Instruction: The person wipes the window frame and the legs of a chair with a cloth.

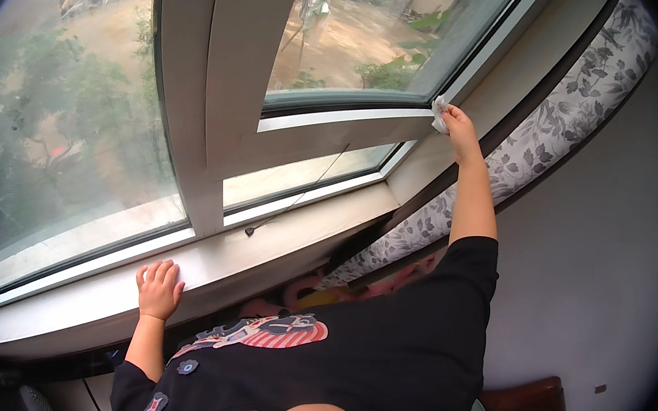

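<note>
Pinched in the fingers of my right hand point(459, 132) is a crumpled white tissue or thin cloth point(438, 113). It touches the lower right corner of the upper window frame point(344, 121), close to the glass pane point(353, 44). My left hand point(158, 289) lies with its fingers spread on the white windowsill point(224, 273), below the large left pane point(69, 133). The left palm is turned down, and no object shows in it. A smaller pane point(302, 175) sits under the upper frame on the right.
A thin dark rod or cord point(299, 196) with a dark end crosses the lower pane down to the sill. A floral curtain point(565, 104) hangs along the right wall point(590, 266). Behind me, at the lower right, stands a dark wooden piece of furniture point(525, 404).
</note>
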`<state>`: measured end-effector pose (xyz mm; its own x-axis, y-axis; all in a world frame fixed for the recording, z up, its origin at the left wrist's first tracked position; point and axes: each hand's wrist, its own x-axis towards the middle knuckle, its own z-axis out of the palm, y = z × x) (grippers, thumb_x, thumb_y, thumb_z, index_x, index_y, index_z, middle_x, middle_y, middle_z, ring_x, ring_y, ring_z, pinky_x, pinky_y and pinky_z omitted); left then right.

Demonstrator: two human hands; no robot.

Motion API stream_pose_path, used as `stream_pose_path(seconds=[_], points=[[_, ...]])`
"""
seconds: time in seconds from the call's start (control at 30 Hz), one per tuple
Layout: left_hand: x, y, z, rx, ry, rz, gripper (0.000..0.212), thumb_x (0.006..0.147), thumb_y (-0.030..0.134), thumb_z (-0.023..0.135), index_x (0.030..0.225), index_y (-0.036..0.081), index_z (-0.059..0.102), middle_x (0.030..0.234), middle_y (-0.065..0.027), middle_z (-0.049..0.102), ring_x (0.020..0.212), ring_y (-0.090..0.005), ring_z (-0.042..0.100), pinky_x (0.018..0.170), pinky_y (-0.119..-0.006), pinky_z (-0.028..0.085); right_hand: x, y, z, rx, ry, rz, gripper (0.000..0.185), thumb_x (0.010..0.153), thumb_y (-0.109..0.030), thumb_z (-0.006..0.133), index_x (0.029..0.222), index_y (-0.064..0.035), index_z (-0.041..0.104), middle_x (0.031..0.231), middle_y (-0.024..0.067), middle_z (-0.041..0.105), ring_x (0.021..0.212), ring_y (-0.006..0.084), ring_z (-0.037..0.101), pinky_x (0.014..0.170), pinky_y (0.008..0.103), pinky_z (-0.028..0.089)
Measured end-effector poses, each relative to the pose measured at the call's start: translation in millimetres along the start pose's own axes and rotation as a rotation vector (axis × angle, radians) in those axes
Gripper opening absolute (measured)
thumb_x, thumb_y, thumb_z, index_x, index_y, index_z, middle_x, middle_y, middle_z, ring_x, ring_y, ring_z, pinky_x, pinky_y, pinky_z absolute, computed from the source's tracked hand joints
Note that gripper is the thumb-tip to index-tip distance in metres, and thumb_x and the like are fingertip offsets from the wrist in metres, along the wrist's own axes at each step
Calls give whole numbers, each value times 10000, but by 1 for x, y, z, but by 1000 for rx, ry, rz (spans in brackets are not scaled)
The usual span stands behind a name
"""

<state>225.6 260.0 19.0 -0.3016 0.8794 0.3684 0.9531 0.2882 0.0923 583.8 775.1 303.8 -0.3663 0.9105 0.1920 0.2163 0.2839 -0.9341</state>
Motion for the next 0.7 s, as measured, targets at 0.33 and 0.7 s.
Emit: stream_pose_path(seconds=[0.33, 0.7], points=[[10, 10, -7, 3, -3, 36, 363, 797, 322, 571, 1100, 122, 568, 1162, -32, 551, 1127, -206, 469, 1002, -426, 255, -38, -12, 100, -1019, 354, -757, 162, 843, -102, 507, 912, -104, 654, 891, 105, 613, 877, 299, 541, 802, 377, 439], [6, 12, -2, 23, -15, 43, 355, 804, 318, 565, 1104, 129, 566, 1166, -28, 553, 1126, -197, 472, 1003, -421, 254, -111, -86, 248, -422, -27, -966, 114, 795, -59, 583, 883, -46, 655, 840, 101, 632, 853, 301, 561, 789, 378, 450]])
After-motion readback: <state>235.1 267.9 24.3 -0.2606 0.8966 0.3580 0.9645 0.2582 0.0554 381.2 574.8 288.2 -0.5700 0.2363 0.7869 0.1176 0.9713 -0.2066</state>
